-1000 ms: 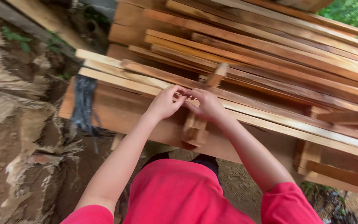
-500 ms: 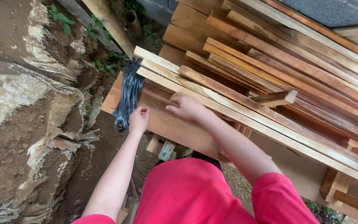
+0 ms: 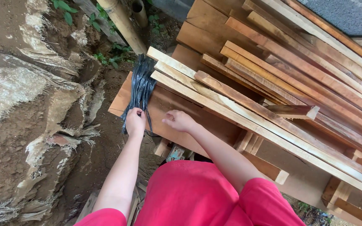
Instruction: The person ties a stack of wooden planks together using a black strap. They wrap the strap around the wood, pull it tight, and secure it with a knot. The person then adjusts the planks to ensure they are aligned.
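We see the left hand clenched on the black plastic strips, which hang over the corner of the wide board. The right hand, just beside the strips, rests half-closed w/ nothing in it, on the board below the stacked planks.

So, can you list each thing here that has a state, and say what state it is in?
Left hand: closed around the lower end of the black strap bundle.
Right hand: loosely curled, holding nothing, over the wide board.
Black strap bundle: hanging down over the board's edge, strands spread at the top.
Long planks: stacked lying flat, slanted across the pile.
Wide board: flat beneath the planks.
Short wooden piece: lying loose on the stack.
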